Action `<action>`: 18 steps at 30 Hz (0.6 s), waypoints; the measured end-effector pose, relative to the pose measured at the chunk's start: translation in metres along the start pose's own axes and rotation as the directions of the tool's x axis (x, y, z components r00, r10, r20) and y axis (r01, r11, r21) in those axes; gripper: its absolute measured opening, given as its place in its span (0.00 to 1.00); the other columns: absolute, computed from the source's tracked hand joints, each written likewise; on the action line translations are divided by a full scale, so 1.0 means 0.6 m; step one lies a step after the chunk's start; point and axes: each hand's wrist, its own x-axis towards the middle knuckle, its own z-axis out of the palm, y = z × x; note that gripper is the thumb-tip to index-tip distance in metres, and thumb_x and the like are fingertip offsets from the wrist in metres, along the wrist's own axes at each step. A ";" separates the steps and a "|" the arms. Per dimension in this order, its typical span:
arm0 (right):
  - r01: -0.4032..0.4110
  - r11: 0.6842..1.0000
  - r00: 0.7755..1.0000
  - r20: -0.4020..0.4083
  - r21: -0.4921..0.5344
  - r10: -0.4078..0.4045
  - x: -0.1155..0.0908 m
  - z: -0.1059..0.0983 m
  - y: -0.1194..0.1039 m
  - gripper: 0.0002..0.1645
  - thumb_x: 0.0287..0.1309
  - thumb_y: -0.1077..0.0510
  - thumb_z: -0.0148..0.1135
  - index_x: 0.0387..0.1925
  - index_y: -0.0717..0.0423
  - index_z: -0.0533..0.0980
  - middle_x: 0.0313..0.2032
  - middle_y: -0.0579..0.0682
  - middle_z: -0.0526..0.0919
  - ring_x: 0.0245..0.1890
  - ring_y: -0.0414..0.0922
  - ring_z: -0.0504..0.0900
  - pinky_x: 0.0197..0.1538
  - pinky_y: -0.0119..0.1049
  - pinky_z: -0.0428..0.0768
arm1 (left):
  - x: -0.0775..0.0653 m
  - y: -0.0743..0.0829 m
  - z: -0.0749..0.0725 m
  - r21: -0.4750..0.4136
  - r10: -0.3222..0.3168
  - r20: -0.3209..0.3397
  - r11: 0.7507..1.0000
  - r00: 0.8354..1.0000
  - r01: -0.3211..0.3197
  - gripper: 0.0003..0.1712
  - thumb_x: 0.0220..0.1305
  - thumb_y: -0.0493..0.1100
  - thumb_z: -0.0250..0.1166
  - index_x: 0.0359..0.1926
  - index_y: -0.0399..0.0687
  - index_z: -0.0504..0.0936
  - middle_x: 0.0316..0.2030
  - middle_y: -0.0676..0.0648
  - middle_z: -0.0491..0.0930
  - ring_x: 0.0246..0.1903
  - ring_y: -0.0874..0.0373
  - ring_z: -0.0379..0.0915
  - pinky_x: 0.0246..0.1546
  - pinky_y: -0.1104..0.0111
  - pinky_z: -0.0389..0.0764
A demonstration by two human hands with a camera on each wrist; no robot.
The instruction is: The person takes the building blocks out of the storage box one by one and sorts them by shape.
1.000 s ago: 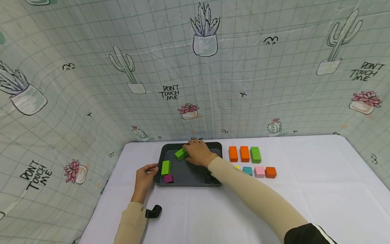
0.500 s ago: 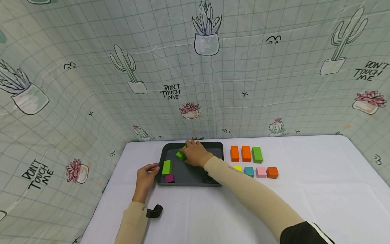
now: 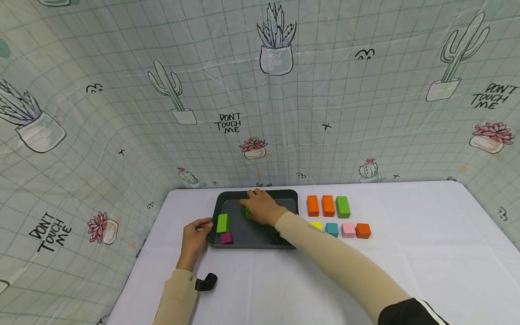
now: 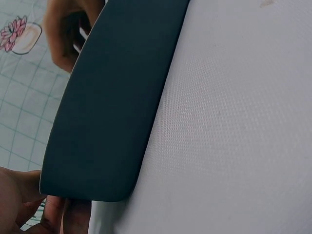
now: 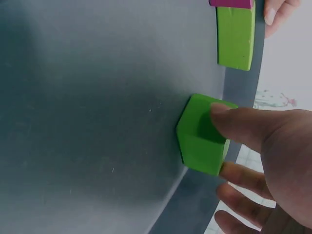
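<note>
A dark grey tray (image 3: 256, 237) lies on the white table. My right hand (image 3: 263, 207) is over its far part, pinching a green block (image 5: 201, 152) between thumb and fingers. In the right wrist view the thumb lies on the block's upper face and a fingertip meets its end, by the tray wall. The head view shows only a sliver of this block. My left hand (image 3: 195, 237) holds the tray's left edge, thumb at the rim and fingers against the outside. Inside, near that edge, a second green block (image 3: 222, 224) sits against a magenta cube (image 3: 226, 238).
Right of the tray stands a row of two orange blocks (image 3: 313, 206) and a green block (image 3: 343, 206). Nearer is a row of cubes: yellow (image 3: 316, 225), teal (image 3: 331, 229), pink (image 3: 348, 229) and orange (image 3: 363, 230). A printed cloth (image 3: 325, 153) hangs behind the table.
The pinched green block has turned and shifted slightly right within the tray, so the right hand now hides most of it. My left hand stays at the tray's edge.
</note>
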 end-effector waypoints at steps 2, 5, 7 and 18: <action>0.003 1.000 1.000 0.006 0.014 -0.003 -0.003 0.001 0.002 0.26 0.55 0.48 0.64 0.56 0.44 0.73 0.53 0.52 0.71 0.53 0.52 0.68 0.57 0.46 0.66 | -0.002 0.001 -0.001 0.000 0.007 0.002 1.000 1.000 -0.007 0.13 0.62 0.37 0.61 0.47 0.37 0.81 0.39 0.39 0.77 0.30 0.57 0.69 0.26 0.73 0.70; -0.013 1.000 1.000 0.019 0.025 0.013 -0.007 0.002 0.005 0.31 0.54 0.46 0.65 0.59 0.46 0.71 0.54 0.52 0.71 0.55 0.51 0.67 0.58 0.46 0.65 | -0.005 0.003 -0.002 0.001 0.017 0.008 1.000 1.000 -0.017 0.13 0.62 0.37 0.61 0.47 0.37 0.81 0.39 0.39 0.77 0.31 0.57 0.70 0.26 0.73 0.71; -0.028 0.999 0.999 0.019 0.027 0.027 -0.009 0.002 0.007 0.33 0.53 0.44 0.65 0.60 0.47 0.70 0.54 0.51 0.72 0.55 0.51 0.67 0.58 0.45 0.65 | -0.006 0.003 -0.002 -0.002 0.026 0.014 1.000 1.000 -0.026 0.13 0.62 0.37 0.60 0.47 0.36 0.81 0.39 0.39 0.76 0.31 0.55 0.71 0.27 0.72 0.71; -0.020 0.998 1.000 -0.024 0.053 0.021 -0.032 -0.010 0.022 0.35 0.47 0.44 0.69 0.58 0.50 0.72 0.54 0.48 0.73 0.54 0.48 0.68 0.56 0.45 0.66 | -0.005 0.003 -0.004 0.014 0.017 0.016 1.000 1.000 -0.017 0.13 0.63 0.38 0.60 0.47 0.38 0.81 0.39 0.40 0.76 0.32 0.56 0.70 0.28 0.72 0.71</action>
